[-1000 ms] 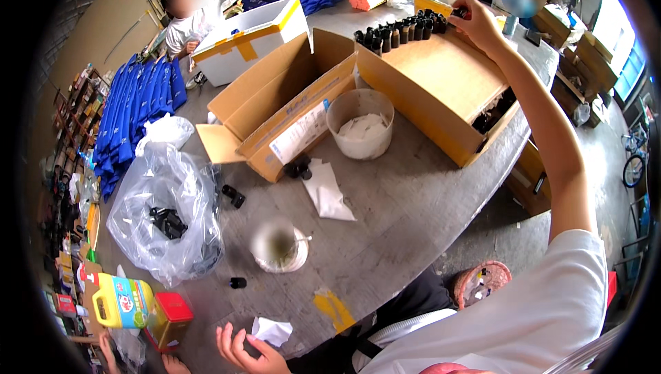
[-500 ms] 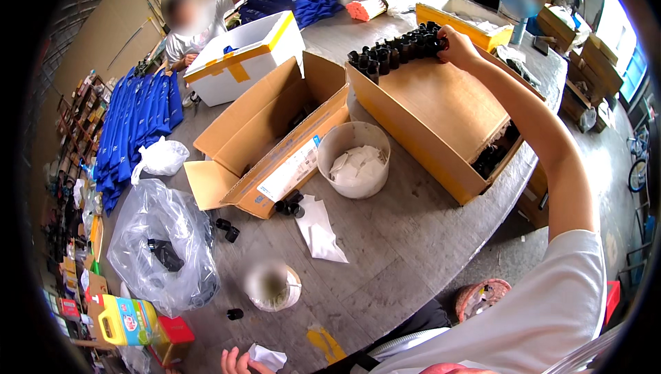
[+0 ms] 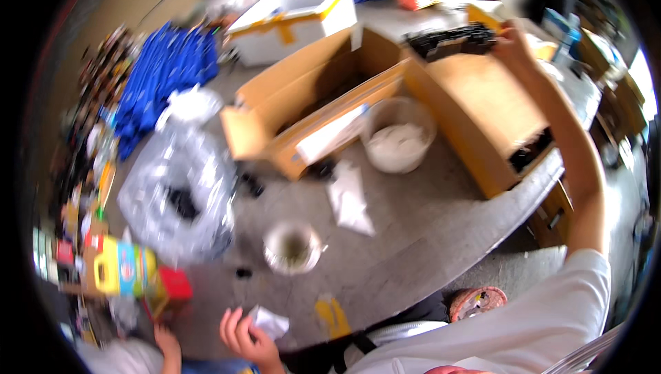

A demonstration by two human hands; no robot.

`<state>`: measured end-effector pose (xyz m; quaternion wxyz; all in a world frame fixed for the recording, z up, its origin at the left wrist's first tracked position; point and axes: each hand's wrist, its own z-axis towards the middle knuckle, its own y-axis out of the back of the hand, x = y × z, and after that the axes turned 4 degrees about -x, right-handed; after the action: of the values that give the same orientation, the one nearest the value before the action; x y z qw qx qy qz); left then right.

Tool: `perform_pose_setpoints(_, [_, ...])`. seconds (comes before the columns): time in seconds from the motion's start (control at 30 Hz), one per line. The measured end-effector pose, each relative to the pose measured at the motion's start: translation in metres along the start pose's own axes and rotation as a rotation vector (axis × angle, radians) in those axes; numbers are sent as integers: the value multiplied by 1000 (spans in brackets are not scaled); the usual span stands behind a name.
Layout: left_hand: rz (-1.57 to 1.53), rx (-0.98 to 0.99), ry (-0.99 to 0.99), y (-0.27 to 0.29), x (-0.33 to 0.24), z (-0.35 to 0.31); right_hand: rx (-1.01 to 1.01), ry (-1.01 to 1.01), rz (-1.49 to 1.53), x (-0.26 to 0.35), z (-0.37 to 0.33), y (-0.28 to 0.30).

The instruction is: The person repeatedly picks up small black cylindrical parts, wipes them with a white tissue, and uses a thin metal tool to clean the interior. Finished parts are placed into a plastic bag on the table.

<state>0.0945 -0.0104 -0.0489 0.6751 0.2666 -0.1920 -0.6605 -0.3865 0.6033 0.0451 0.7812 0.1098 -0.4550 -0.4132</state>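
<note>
While right hand (image 3: 509, 42) is at black pieces (image 3: 451, 38), upper right, grip too blurred to tell, left hand (image 3: 253, 341) sits unclenched by white paper (image 3: 273, 323), lower centre.

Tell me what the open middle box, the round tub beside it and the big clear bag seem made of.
Open box: likely matte brown cardboard, by its folding flaps.
Round tub: likely plastic, by its pale, thin wall; blur hides its finish.
Bag: apparently plastic film, glossy, by its wrinkles and highlights.
</note>
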Motion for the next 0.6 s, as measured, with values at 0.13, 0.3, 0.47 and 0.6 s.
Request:
perform_pose_setpoints(0.13, [-37,55,48,12,3,3,258,41,304,101,-45,2])
perform_pose_setpoints(0.3, [-156,27,85,21,5,10,468,375,218,218,-166,-8])
perform_pose_setpoints(0.47, [-216,-68,129,28,20,14,488,753,189,310,-248,-33])
perform_pose_setpoints(0.6, [-254,-95,143,35,32,37,380,990,310,347,-268,-58])
